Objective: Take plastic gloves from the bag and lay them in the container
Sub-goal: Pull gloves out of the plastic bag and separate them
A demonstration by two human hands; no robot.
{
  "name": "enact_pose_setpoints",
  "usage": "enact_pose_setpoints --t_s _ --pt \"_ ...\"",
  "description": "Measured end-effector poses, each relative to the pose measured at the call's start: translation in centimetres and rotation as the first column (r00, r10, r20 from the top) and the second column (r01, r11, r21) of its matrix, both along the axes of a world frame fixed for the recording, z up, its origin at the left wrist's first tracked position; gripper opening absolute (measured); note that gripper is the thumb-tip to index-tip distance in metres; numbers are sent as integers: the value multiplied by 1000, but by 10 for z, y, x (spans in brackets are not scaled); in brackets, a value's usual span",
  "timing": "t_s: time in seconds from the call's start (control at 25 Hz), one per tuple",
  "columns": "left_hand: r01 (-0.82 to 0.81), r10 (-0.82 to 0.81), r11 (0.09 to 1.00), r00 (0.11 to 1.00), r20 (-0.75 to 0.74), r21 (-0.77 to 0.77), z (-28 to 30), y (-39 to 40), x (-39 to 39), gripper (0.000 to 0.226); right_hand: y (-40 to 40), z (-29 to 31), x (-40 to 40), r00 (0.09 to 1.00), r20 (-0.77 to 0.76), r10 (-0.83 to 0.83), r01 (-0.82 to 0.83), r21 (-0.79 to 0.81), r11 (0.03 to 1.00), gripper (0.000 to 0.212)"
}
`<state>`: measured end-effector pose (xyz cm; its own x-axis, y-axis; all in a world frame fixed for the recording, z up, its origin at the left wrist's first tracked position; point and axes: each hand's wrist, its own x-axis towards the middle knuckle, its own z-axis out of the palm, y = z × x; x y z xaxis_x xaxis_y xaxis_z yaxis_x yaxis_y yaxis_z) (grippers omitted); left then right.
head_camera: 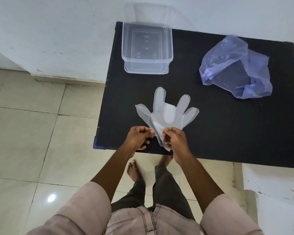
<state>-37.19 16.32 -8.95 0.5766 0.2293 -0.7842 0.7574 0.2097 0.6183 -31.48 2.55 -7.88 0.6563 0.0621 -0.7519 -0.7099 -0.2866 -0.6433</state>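
Observation:
A thin clear plastic glove (166, 111), possibly more than one layered together, is spread with its fingers pointing away from me over the black table (210, 126). My left hand (139, 138) pinches the cuff on its left side. My right hand (174, 141) grips the cuff on the right, the film bunched between its fingers. The clear rectangular container (147, 48) stands at the table's far left with nothing visible inside. The crumpled bluish plastic bag (236, 68) lies at the far right, its mouth facing me.
The table's near edge runs just under my hands, with a blue corner piece (96, 145) at its front left. White walls rise behind and to the left. Tiled floor and my bare feet (134, 172) lie below. A white paint-stained surface (270, 180) sits at the lower right.

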Motion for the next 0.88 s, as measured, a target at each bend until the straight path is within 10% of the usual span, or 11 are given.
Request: enact_pose_setpoints --t_s 0.28,0.68,0.88 --pt "-41 41 996 999 9 79 -1 -5 10 19 -3 1 -5 686 293 666 -531 -425 733 63" --pt "30 -23 971 999 -32 237 -7 6 10 15 2 0 0 738 476 479 -290 -417 861 18" --pt "240 -241 727 967 -88 643 -6 10 -3 10 -8 12 26 821 471 323 -188 -310 932 9"
